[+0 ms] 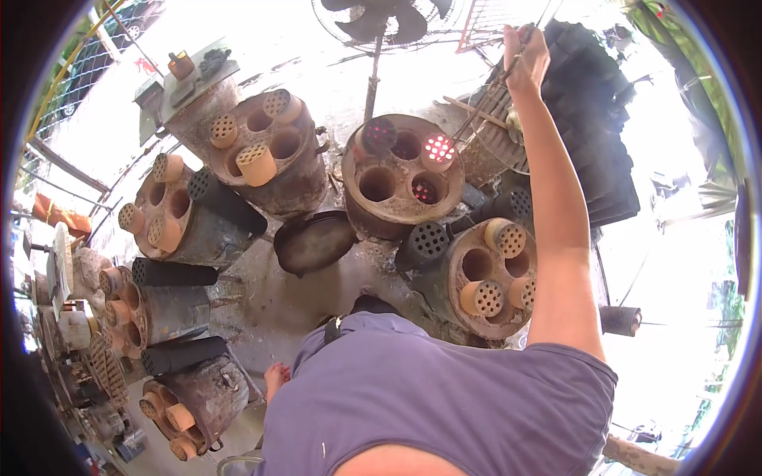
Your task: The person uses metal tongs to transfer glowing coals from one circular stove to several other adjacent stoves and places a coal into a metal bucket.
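Your right hand [525, 59] is raised far out ahead, fist clenched around the upper end of long metal tongs [484, 99]. The tongs slant down and to the left of the hand, their tips reaching a glowing red honeycomb briquette [438, 149] seated in the round drum stove [402, 176] below. A stack of black briquettes [591, 103] sits just right of the hand. Your left hand is out of view.

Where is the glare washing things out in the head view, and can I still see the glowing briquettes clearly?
Head view: the top and right rim are blown out white around the fan; fisheye bends the edges; the glowing briquettes in the middle stove read clearly; the right hand holding long tongs is sharp.
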Available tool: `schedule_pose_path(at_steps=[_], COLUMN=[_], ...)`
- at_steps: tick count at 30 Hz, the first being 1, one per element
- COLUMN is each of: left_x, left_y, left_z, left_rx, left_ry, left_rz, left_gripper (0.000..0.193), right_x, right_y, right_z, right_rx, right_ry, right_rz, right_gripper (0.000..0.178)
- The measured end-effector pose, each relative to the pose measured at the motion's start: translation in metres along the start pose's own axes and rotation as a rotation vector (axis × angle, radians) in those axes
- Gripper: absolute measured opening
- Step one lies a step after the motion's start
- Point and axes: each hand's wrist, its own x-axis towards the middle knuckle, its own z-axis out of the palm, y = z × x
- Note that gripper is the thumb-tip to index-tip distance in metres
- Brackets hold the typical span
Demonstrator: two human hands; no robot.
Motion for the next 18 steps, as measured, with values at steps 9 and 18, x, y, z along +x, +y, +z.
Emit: schedule_pose_path(at_steps=[9,18], left_x=[0.000,-0.018], left_y=[-0.019,0.020], left_z=[-0.015,0.006], left_rx=[0.025,0.067], left_ry=[0.050,0.059], left_rz=[0.022,0.046], left_gripper=[0.030,0.030], right_x=[-0.027,-0.069], right_y=[-0.046,-0.047], right_z=[-0.052,-0.037], right_rx=[0.646,0.778], right_ry=[0.051,0.032], right_rz=[0.161,0.204], right_gripper=[0.020,0.021])
